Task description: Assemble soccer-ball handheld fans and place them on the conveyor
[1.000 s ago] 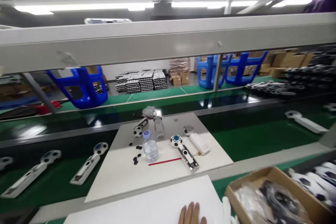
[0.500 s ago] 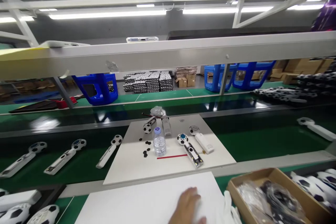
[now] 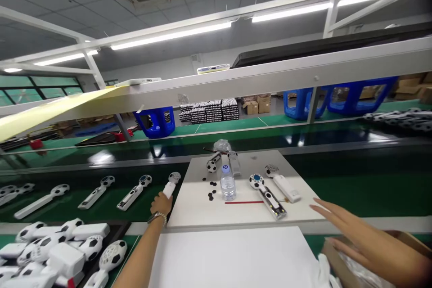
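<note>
The left hand (image 3: 161,204), now in the head view, curls round the handle of a football-topped wand (image 3: 169,189) on the green belt (image 3: 371,177), just left of the white board (image 3: 194,216); one piece thus seems in hand. The right hand (image 3: 357,233) is empty, fingers spread, over a cardboard box (image 3: 337,258). An opened wand (image 3: 272,202), red strip (image 3: 243,202) and bottle (image 3: 228,187) (upright) occupy the board. Blue stools (image 3: 351,106) rest on the far green desk (image 3: 222,127).

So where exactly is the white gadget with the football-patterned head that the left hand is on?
In the head view, it is left of centre, over the green belt, between the left hand and the white board.
</note>
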Motion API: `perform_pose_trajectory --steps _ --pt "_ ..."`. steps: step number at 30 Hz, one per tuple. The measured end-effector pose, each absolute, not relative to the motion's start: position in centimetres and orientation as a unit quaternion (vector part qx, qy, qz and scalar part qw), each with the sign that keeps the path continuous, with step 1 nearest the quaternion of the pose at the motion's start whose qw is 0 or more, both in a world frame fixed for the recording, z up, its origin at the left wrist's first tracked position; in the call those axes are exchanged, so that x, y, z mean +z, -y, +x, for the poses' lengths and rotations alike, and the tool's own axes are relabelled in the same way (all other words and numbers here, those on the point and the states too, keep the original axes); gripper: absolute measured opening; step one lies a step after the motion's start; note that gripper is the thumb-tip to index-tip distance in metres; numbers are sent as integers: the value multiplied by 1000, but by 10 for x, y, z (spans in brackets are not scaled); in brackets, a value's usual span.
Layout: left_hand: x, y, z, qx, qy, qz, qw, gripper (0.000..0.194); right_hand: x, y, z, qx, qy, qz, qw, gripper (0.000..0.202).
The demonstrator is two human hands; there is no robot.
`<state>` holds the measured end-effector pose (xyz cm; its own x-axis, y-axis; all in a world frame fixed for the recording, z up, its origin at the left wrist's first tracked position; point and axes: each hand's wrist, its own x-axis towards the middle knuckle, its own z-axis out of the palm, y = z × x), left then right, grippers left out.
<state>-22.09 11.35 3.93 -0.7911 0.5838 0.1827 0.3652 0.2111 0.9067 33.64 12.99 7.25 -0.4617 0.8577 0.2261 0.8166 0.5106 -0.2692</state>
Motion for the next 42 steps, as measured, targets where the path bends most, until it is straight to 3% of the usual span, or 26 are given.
perform_pose_trajectory --steps 3,8,13,18,24,42 --pt "50 -110 -229 569 -756 264 186 22 96 -108 309 149 863 -474 93 65" --pt "77 -114 -187 650 -634 254 334 25 142 -95 266 216 862 -443 119 60" --pt "110 -82 -90 679 -417 344 497 44 175 -101 182 391 824 -327 249 60" --pt "135 -39 -21 556 -142 382 724 45 176 -99 121 610 664 -181 392 55" --pt "130 -21 -1 515 -104 409 746 47 163 -74 116 695 522 -101 485 37" --pt "114 -23 -10 515 -118 385 757 48 145 -70 110 704 492 -150 490 37"
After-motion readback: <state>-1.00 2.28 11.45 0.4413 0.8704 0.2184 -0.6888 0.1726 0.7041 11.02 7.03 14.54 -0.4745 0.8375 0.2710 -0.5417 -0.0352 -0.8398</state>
